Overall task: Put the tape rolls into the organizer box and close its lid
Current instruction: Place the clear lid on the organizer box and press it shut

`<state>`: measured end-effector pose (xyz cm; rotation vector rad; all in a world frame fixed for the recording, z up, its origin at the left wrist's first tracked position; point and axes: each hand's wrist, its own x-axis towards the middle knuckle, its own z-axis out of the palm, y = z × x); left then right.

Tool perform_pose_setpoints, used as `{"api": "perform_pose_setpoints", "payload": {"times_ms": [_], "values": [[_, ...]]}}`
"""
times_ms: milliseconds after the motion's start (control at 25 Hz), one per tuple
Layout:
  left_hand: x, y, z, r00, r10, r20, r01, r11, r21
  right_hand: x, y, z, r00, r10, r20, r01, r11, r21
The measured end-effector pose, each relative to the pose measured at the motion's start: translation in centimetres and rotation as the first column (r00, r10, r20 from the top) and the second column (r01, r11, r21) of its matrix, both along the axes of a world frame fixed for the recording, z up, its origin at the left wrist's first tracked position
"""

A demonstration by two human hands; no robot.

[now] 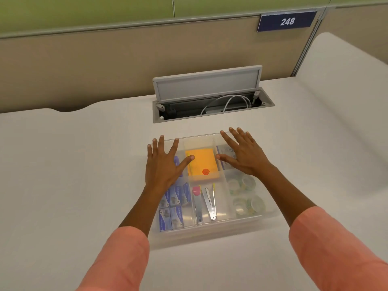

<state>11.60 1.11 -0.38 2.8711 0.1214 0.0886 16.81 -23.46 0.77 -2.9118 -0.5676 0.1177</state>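
A clear plastic organizer box (212, 232) lies on the white desk, and its translucent lid (222, 198) covers the top. Through the lid I see several tape rolls (244, 196) in the right-hand compartments. My left hand (164, 162) lies flat on the far left part of the lid, fingers spread. On the far right part my right hand (243, 153) rests the same way, palm down. Neither hand holds anything.
Inside the box are an orange sticky-note pad (202, 162), blue staple boxes (174, 206) and metal tools (206, 201). Behind the box an open cable hatch (212, 106) with a raised flap is set into the desk (73, 164). A partition wall with sign 248 (287, 21) stands behind.
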Motion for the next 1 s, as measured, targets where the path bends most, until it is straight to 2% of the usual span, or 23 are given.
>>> {"api": "perform_pose_setpoints", "payload": {"times_ms": [80,240,440,640,760,920,1000], "values": [[0.0,-0.1,-0.2,0.999,-0.014,-0.034,0.016,0.999,0.038,0.0,0.7,-0.1,0.999,-0.033,0.009,0.033,0.999,0.014],[0.1,-0.2,-0.1,0.998,-0.015,-0.056,0.019,0.998,0.067,-0.2,1.6,-0.4,0.995,-0.056,0.08,0.064,0.994,-0.091],[0.2,-0.1,-0.2,0.999,-0.014,-0.052,0.017,0.998,0.067,0.0,1.7,-0.3,0.995,-0.077,0.069,0.08,0.996,-0.042],[-0.2,-0.2,-0.5,0.999,0.003,-0.037,0.0,0.997,0.08,-0.3,1.5,-1.3,0.993,-0.073,0.097,0.08,0.995,-0.063],[-0.1,-0.2,0.0,0.997,-0.009,-0.075,0.012,0.999,0.044,0.0,1.5,-1.0,0.996,-0.08,0.043,0.081,0.996,-0.036],[-0.7,0.2,1.9,0.981,-0.045,-0.187,0.045,0.999,-0.006,-0.7,0.4,0.6,0.997,-0.002,-0.071,-0.003,0.997,-0.071],[-2.6,0.0,2.6,0.988,-0.011,-0.156,0.006,0.999,-0.032,-3.3,-0.4,1.0,0.998,0.015,-0.063,-0.017,0.999,-0.028]]}}
